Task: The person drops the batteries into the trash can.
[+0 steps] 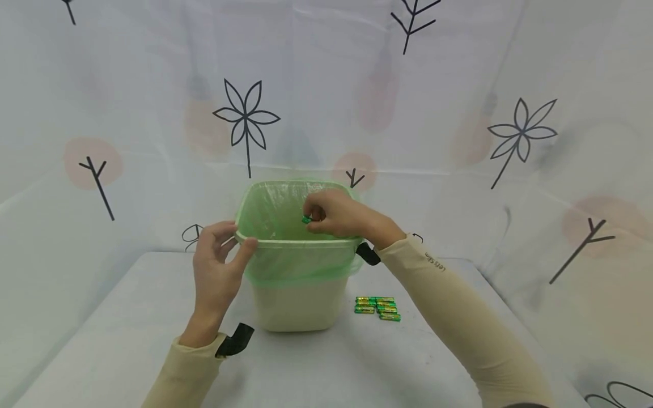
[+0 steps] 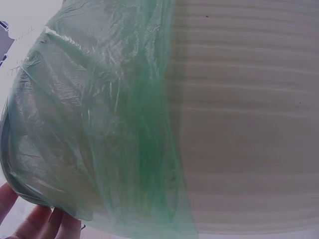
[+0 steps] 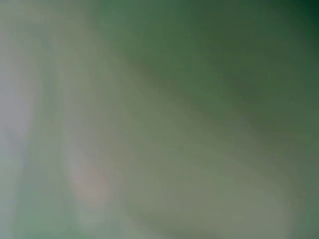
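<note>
A pale trash bin stands upright on the table, lined with a thin green plastic bag folded down over its rim. My left hand grips the bin's rim at the left front corner, thumb on the near side. In the left wrist view, the fingertips show at the bagged rim. Over the bin's mouth, my right hand pinches a small green battery between thumb and fingers. The right wrist view is a green blur.
Several green and yellow batteries lie in two short columns on the white table, right of the bin. A white curtain with plant drawings hangs behind and at the sides.
</note>
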The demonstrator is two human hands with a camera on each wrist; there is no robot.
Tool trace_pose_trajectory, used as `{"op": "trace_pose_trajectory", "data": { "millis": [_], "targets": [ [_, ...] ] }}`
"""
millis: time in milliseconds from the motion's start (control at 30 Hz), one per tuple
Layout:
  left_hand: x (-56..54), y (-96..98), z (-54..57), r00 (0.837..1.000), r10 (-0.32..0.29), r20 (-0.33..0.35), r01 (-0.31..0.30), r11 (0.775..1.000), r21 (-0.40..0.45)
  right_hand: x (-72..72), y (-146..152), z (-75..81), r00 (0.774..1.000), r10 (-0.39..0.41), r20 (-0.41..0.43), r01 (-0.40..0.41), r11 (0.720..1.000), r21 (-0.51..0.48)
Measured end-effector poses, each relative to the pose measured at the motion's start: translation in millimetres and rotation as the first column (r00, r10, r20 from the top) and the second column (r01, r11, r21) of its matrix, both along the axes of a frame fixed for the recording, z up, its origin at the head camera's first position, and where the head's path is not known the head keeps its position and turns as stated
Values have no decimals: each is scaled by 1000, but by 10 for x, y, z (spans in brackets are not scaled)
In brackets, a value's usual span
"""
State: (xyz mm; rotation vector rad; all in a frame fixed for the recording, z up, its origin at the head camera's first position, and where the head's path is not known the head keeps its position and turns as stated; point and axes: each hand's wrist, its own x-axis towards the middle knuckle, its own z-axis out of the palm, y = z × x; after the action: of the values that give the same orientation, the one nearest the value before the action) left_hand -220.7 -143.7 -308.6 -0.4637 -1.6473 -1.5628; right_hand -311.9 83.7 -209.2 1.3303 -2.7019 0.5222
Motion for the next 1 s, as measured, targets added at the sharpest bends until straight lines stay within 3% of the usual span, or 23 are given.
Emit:
{"op": "trace_pose_trajectory", "data": {
  "millis": [600, 1000],
  "targets": [
    [-23, -6, -17, 999, -8, -32, 8, 1000, -3, -1, -10, -45, 998, -4, -58, 0, 998, -56],
    [-18, -5, -32, 1000, -8, -12, 8, 1000, 3, 28, 65, 0, 999, -30, -34, 27, 996, -83]
  ]
}}
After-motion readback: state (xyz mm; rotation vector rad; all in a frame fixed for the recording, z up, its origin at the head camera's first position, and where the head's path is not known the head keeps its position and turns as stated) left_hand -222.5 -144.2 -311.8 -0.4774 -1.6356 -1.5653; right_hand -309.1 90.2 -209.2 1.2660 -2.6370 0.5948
